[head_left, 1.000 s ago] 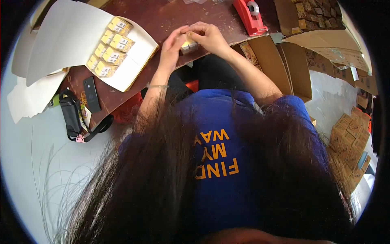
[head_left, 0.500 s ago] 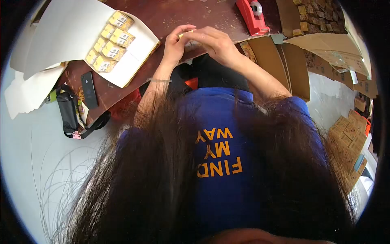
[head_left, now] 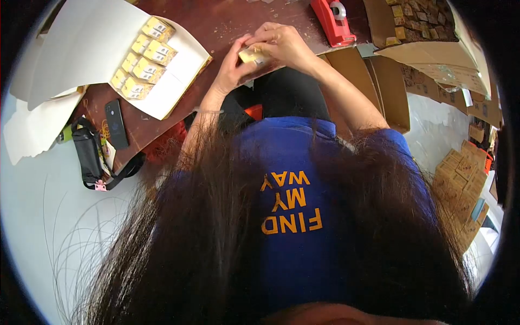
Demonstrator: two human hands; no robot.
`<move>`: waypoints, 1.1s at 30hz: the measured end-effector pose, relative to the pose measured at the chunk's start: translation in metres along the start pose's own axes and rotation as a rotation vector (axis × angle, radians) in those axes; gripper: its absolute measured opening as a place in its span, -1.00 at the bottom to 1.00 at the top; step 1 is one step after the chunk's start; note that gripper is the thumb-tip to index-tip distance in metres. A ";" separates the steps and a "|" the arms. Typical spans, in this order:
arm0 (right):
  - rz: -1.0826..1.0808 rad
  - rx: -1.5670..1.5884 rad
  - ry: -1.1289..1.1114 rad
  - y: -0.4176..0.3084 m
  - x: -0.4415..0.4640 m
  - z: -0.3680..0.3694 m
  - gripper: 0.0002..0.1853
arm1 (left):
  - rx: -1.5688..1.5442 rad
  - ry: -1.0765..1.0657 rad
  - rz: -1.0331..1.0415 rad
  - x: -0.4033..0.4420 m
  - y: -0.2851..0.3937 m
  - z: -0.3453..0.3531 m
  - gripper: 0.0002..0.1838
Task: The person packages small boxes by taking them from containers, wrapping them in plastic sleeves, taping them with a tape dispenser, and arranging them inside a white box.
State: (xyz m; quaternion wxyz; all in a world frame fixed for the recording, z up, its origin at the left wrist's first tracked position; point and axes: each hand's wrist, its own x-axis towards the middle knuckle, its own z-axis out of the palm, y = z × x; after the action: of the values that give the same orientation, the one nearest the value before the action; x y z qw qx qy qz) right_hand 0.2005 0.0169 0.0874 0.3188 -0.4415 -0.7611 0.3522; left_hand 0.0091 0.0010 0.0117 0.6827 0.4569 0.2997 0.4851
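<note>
A small yellow box (head_left: 250, 56) is held between both hands above the front edge of the dark red table. My left hand (head_left: 233, 67) grips it from the left, thumb along the near side. From the right, my right hand (head_left: 284, 46) has its fingers closed over the box's top and far side, hiding part of it. To the left lies an open white carton (head_left: 176, 81), its lid folded back. Several small yellow boxes (head_left: 146, 67) stand in rows inside that carton.
A red tape dispenser (head_left: 338, 32) stands at the table's right. Beyond it, a cardboard box (head_left: 439, 59) holds many small packets. A phone (head_left: 116, 123) lies at the left edge, beside a hanging black bag (head_left: 89, 149). Stacked brown cartons (head_left: 460, 179) are on the right.
My hands have tilted, so more of the small yellow box shows between them. My right hand has shifted slightly, its fingers now curled over the box.
</note>
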 end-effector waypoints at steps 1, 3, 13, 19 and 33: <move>0.027 0.041 -0.024 -0.002 0.002 -0.001 -0.90 | 0.221 -0.044 0.002 -0.005 0.002 -0.002 -0.42; 0.080 0.124 -0.072 -0.004 0.003 0.000 -0.91 | 0.665 -0.133 0.008 -0.013 0.003 -0.006 -0.31; 0.267 -0.357 0.071 -0.032 -0.005 0.008 -0.78 | 0.718 0.224 0.053 -0.014 -0.014 0.031 -0.17; 0.060 -0.471 0.419 -0.020 -0.034 0.025 -0.66 | 0.825 0.304 0.347 -0.014 -0.045 0.061 -0.28; -0.225 -0.525 0.578 0.055 -0.070 -0.080 -0.73 | 0.842 -0.561 -0.124 0.103 0.018 0.047 -0.32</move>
State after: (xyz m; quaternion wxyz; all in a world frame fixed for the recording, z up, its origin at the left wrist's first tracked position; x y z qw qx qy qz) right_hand 0.3178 -0.0056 0.0743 0.4325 -0.5029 -0.7478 -0.0296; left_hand 0.0781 0.0837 0.0505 0.5211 0.7864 0.3010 0.1396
